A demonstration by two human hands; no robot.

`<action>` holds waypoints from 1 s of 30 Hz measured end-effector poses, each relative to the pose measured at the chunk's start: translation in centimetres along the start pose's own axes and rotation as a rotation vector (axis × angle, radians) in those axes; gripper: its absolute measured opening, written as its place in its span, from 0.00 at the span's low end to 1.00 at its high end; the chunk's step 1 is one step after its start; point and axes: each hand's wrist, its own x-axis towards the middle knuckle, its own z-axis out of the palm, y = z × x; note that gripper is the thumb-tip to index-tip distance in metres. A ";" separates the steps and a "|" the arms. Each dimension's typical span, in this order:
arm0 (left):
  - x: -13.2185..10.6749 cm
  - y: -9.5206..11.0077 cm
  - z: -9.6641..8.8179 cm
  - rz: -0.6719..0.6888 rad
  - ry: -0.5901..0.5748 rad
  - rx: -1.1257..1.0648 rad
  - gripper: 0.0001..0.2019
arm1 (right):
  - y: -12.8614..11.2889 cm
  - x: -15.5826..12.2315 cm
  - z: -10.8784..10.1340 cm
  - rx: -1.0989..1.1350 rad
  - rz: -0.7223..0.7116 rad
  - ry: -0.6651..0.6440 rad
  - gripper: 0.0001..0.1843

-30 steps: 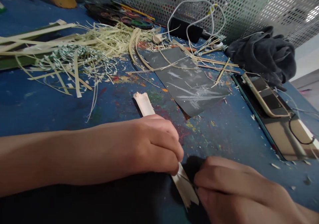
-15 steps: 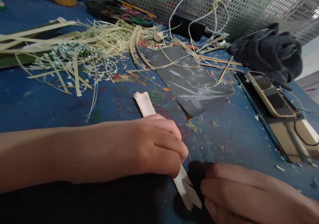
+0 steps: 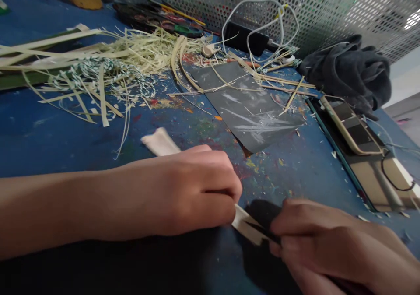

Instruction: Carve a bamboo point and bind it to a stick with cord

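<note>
- The left hand (image 3: 197, 190), sitting on the counter (image 3: 49, 142) well to the near side of the grey abrasive sheet (image 3: 249, 111), is closing in a fist around a pale strip (image 3: 159, 142) and holding it down.
- The strip has just swung: half a second ago its far end was pointing towards the sheet's near corner, and now it is angling further left of the sheet and lying flatter across the view.
- The right hand (image 3: 321, 242), nearer the viewer than the sheet, has come up and is curling tight on a dark piece (image 3: 262, 212), which is pressing against the strip's near end; what the piece is I cannot tell.
- Judging from this, the strip is being turned so that another part of its end is meeting the dark piece.
- Pale shavings (image 3: 131, 54) are lying left of the sheet, a phone (image 3: 351, 126) and a dark cloth (image 3: 348, 67) right of it, and a white cable (image 3: 262, 19) beyond it.
- No brand, label or writing is showing clearly enough to read.
</note>
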 end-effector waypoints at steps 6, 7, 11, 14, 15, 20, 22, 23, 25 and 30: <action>-0.3 0.2 0.6 -0.065 0.078 -0.021 0.10 | 0.3 0.3 0.7 -0.106 -0.079 -0.003 0.08; -0.3 0.2 0.6 -0.046 0.080 -0.018 0.10 | 0.3 0.4 0.4 -0.127 -0.079 -0.041 0.10; -0.4 0.1 0.5 0.003 0.085 -0.029 0.09 | 0.0 1.0 0.0 -0.177 -0.077 -0.167 0.17; -0.3 0.0 0.5 -0.011 0.076 -0.065 0.09 | -0.2 1.2 0.1 -0.191 -0.100 -0.225 0.19; -0.3 -0.1 0.5 -0.012 0.079 -0.083 0.09 | -0.3 1.2 0.1 -0.194 -0.108 -0.240 0.19; -0.5 -0.2 0.7 -0.067 0.088 -0.125 0.07 | -0.8 0.9 -0.6 -0.214 -0.131 -0.313 0.22; -0.6 -0.2 0.8 -0.076 0.071 -0.116 0.08 | -0.8 0.8 -0.9 -0.203 -0.139 -0.363 0.24; -0.6 -0.3 0.7 -0.066 0.062 -0.104 0.09 | -0.7 0.7 -1.0 -0.189 -0.141 -0.383 0.25; -0.6 -0.3 0.7 -0.022 0.040 -0.065 0.10 | -0.6 0.7 -0.9 -0.153 -0.152 -0.379 0.23; -0.3 -0.2 0.0 0.060 -0.019 0.008 0.10 | -0.3 0.6 -0.7 -0.054 -0.079 -0.249 0.15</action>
